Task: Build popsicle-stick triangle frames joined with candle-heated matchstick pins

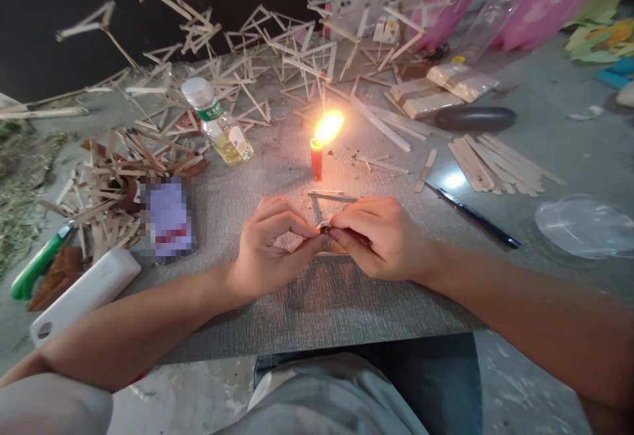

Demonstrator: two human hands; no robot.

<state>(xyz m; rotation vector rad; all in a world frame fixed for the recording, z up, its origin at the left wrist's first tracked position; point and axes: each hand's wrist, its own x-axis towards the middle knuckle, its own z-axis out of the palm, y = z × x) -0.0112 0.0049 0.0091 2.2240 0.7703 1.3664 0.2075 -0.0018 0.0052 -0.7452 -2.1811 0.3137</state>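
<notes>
My left hand (274, 247) and my right hand (384, 237) meet near the front of the table. Thumb and fingers of both are pinched at one corner of a small frame of flat wooden craft sticks (333, 196). A small dark spot (325, 228) shows at that corner, between the fingertips. The rest of the frame is partly covered by my right hand. Just beyond it stands a lit red candle (317, 161), its flame leaning right and apart from the sticks.
Joined stick shapes (297, 59) spread along the back. A bottle of yellow liquid (225, 134) stands left of the candle, near a purple pack (171, 217) and a white power-bank-like object (86, 296). Rightward lie a dark pen-like tool (475, 217), loose craft sticks (495, 164) and a clear lid (584, 224).
</notes>
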